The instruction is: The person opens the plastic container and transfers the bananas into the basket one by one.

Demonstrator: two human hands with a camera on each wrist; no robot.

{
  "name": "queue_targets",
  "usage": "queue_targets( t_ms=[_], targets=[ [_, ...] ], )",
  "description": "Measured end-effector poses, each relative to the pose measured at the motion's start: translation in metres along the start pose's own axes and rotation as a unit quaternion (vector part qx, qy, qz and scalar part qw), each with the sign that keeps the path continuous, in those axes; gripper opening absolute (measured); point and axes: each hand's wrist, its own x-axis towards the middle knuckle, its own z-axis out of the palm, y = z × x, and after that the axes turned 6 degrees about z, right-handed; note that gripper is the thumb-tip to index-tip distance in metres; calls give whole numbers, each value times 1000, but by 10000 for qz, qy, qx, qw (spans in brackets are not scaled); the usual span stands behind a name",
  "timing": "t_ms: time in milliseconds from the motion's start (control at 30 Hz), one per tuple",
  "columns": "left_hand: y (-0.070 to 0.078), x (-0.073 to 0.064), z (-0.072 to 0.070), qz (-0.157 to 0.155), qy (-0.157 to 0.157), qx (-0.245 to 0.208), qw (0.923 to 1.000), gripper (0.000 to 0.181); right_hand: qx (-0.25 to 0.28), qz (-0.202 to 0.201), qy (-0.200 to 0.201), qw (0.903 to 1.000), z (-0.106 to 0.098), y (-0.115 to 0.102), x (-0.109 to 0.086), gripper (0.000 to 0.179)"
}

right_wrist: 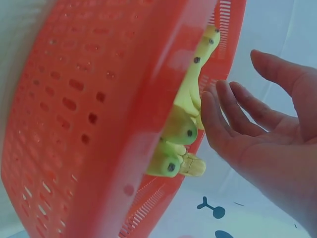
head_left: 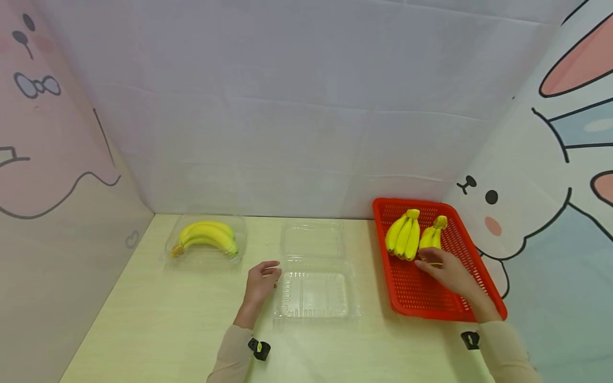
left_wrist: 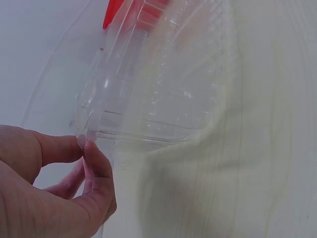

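Observation:
My left hand (head_left: 262,284) pinches the left edge of a clear plastic clamshell box (head_left: 313,295) between thumb and fingertips; the box lies opened out, with its lid towards the back wall. In the left wrist view the box (left_wrist: 173,94) shows ribbed walls. Over the red basket (head_left: 431,313), my right hand (head_left: 450,274) reaches in with loosely bent fingers and holds nothing. Its fingertips overlap the near end of one banana bunch (head_left: 432,236). Another banana bunch (head_left: 403,234) lies to the left of that one inside the basket.
At the back left, a second clear box (head_left: 241,250) contains a bunch of bananas (head_left: 208,234). White cloth (head_left: 306,133) hangs behind the pale wooden table (head_left: 158,330), and cartoon-printed panels (head_left: 522,234) stand at both sides. The basket's raised rim is close to the right panel.

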Motion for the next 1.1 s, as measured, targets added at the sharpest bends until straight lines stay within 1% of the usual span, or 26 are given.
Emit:
queue_targets(
  t_ms=[167, 300, 467, 600, 833, 1000, 1100],
  targets=[
    [0, 1, 3, 10, -43, -15, 10000, 27, 88, -86, -24, 9999, 5, -3, -1, 43],
    [1, 2, 6, 85, -95, -60, 9999, 27, 246, -123, -96, 9996, 10, -7, -4, 43],
    [3, 2, 8, 127, -173, -92, 9997, 28, 416, -208, -169, 9988, 16, -10, -5, 39],
    [4, 2, 11, 152, -215, -125, 9996, 29, 648, -236, -290, 9972, 20, -12, -6, 39],
    [4, 2, 16, 429, -204, -240, 9986, 27, 1068, -136, -611, 9923, 26, -17, -10, 46],
    [5, 5, 20, 286, -212, -126, 9993, 27, 1399, -157, -847, 9864, 29, -19, -13, 46],
    [5, 6, 23, 228, -223, -84, 9995, 28, 1527, -152, -893, 9841, 32, -21, -14, 45]
  ],
)
